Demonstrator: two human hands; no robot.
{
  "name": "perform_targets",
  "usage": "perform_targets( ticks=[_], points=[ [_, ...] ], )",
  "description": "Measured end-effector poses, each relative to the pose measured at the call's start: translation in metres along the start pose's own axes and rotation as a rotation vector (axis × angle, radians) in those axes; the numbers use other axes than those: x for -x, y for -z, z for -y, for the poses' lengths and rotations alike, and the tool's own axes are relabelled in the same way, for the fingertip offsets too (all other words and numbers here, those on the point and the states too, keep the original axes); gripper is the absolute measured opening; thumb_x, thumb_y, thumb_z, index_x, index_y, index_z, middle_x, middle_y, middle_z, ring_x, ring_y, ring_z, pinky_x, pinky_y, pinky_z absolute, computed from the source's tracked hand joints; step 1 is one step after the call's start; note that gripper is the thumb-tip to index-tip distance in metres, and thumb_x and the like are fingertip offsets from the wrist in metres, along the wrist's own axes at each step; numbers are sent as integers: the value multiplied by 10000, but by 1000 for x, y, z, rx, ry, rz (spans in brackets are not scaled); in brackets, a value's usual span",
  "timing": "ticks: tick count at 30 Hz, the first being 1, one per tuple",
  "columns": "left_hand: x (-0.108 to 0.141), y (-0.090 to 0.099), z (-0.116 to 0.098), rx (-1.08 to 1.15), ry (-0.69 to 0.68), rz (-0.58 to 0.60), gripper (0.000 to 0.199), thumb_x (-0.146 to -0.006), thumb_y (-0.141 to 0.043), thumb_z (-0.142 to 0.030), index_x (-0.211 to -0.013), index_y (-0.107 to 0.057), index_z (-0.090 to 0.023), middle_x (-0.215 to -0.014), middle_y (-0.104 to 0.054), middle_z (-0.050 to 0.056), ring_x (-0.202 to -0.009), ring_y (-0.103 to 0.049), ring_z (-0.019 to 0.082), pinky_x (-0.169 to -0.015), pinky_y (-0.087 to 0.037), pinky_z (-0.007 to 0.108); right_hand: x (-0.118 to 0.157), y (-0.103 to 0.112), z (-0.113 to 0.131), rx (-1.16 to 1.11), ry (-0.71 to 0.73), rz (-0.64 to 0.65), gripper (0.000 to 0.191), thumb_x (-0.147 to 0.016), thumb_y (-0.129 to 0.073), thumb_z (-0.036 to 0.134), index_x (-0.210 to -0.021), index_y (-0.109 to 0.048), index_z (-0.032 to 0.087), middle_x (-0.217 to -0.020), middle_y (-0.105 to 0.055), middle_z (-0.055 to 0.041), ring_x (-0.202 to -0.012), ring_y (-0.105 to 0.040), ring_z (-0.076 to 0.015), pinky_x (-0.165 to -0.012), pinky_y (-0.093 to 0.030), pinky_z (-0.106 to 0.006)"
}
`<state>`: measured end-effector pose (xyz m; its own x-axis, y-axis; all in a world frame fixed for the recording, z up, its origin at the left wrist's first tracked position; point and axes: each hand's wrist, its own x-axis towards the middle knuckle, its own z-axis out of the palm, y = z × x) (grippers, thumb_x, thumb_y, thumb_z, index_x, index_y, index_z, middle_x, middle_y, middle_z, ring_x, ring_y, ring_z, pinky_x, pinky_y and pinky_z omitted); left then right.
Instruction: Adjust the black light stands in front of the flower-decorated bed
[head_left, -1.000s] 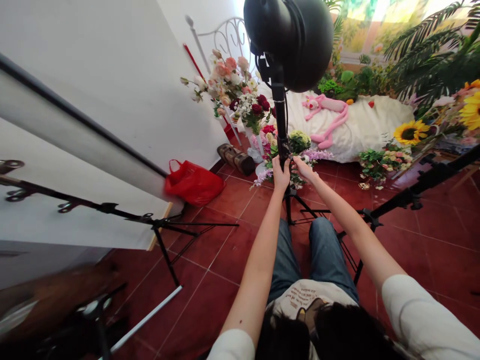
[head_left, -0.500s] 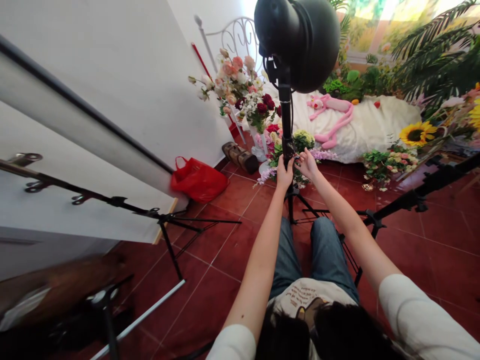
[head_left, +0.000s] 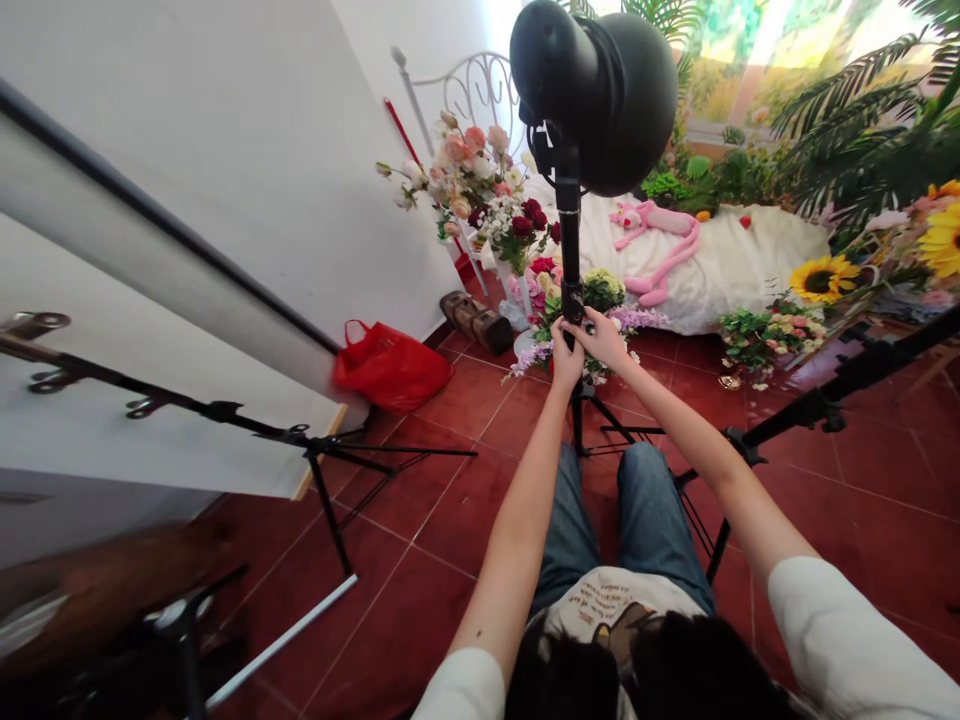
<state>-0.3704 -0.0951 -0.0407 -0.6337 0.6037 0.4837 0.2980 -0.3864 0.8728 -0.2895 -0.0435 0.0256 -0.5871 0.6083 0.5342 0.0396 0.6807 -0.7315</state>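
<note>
A black light stand (head_left: 571, 245) rises upright in front of me, with a large black studio lamp (head_left: 600, 100) on its top. My left hand (head_left: 566, 358) is wrapped round the stand's pole, below a joint in it. Against the same pole, from the right, lies my right hand (head_left: 602, 338), its fingers closed at the joint and touching the left hand. The collar or knob under the fingers is mostly hidden. Below my hands, the stand's legs (head_left: 589, 400) spread on the floor.
Another black stand (head_left: 795, 400) slants in from the right, and a third stand (head_left: 322, 500) stands at left. A red bag (head_left: 394, 370) lies by the wall. Flowers (head_left: 480, 170) and a draped bed with a pink plush toy (head_left: 660, 225) are behind the lamp. Red tiles (head_left: 450, 500) cover the floor.
My right hand has moved left and slightly down, from beside the pole onto it, close against my left hand. The left hand stays on the pole. The view has shifted a little.
</note>
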Motion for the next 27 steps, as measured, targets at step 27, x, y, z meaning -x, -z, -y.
perform_targets(
  ticks=[27],
  points=[
    [2, -5, -8, -115, 52, -50, 592, -904, -333, -708, -1135, -545, -206, -1132, -651, 127, -1119, -604, 217, -1069, -439, 418, -45, 51, 40, -327, -34, 6, 312, -799, -740, 341, -1083, -672, 231, -1078, -688, -41, -1126, -611, -231, -1004, -497, -380]
  ],
)
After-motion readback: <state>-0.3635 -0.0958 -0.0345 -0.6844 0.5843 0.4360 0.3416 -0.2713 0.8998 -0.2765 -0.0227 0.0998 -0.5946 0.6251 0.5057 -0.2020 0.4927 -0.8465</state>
